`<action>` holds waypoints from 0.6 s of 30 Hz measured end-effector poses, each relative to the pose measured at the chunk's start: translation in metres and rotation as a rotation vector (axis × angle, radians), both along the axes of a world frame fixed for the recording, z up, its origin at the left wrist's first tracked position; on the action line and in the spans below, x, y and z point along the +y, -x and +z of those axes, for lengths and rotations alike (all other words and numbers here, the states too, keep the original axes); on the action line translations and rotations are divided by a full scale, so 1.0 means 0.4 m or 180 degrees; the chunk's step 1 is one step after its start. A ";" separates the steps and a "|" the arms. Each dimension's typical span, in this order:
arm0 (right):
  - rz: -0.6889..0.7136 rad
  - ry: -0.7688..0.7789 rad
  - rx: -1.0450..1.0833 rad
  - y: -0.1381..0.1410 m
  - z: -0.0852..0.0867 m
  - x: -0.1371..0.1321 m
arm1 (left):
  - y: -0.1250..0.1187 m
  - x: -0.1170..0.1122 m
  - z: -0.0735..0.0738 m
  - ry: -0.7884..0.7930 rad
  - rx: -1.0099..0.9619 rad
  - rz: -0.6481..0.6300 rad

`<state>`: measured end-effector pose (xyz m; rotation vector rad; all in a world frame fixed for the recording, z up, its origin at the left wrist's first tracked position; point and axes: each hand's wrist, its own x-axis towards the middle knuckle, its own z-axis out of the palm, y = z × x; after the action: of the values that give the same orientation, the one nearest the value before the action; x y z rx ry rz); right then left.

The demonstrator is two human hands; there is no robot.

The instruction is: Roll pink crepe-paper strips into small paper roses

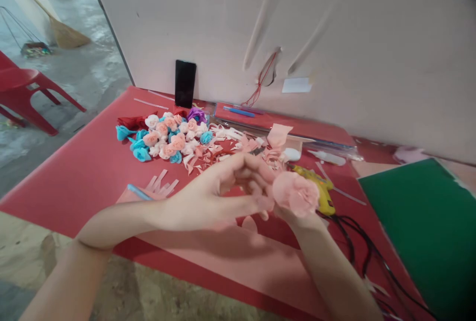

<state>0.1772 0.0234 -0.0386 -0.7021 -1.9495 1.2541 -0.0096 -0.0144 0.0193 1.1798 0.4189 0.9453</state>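
A pink paper rose with ruffled petals is held up over the right half of the table. My right hand grips it from below and behind, its fingers mostly covered by the flower. From the left, my left hand curls its thumb and fingers in to the rose's left edge, touching the outer petals. Beneath my hands lies a long pink paper sheet with a loose cut petal on it. A yellow glue gun rests just behind the rose.
Finished paper roses in several colours sit at the back left, beside pink paper scraps. A phone leans against the white panel. At the right are a green board and black cables; a glue bottle lies behind.
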 end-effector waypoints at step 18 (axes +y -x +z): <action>-0.0039 0.0314 0.0957 0.081 -0.015 -0.049 | 0.001 0.032 -0.020 0.0044 0.0130 0.0224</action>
<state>0.1449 0.0040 -0.0445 -0.5372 -1.6462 1.3698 -0.0101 -0.0017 0.0114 1.1796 0.5019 0.9788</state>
